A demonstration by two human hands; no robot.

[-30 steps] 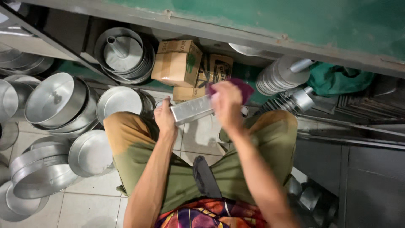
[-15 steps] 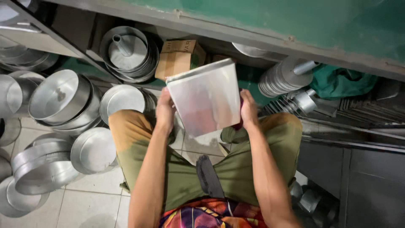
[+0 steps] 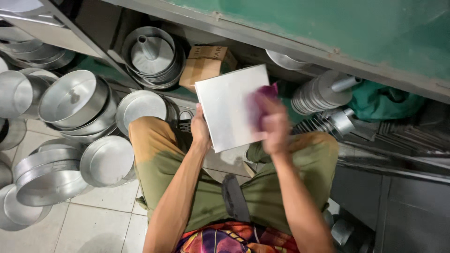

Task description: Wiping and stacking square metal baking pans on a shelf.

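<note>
**Metal square pan held over the lap, cloth pressed on it**

Metal, pale and dull, is the square pan [image 3: 232,107] that the seated person holds up above the knees, its flat face turned to the camera. The left hand [image 3: 200,132] grips the lower left edge of the pan, thumb on the face and fingers behind. The right hand [image 3: 274,126] is blurred; it is closed around a purple cloth [image 3: 264,96] and presses it against the right part of the pan.

Under the pan are the person's legs in olive trousers [image 3: 159,159]. On the tiled floor [image 3: 103,206], at the left of the legs, round metal pans [image 3: 75,100] lie in stacks, some tipped on their side. Behind the pan, close to the green wall [image 3: 328,28], stands a brown cardboard box [image 3: 204,65], and beside it a tube pan [image 3: 152,51] with a funnel in the middle. At the right, a stack of round lids [image 3: 318,91] leans near a green cloth [image 3: 384,100].
</note>
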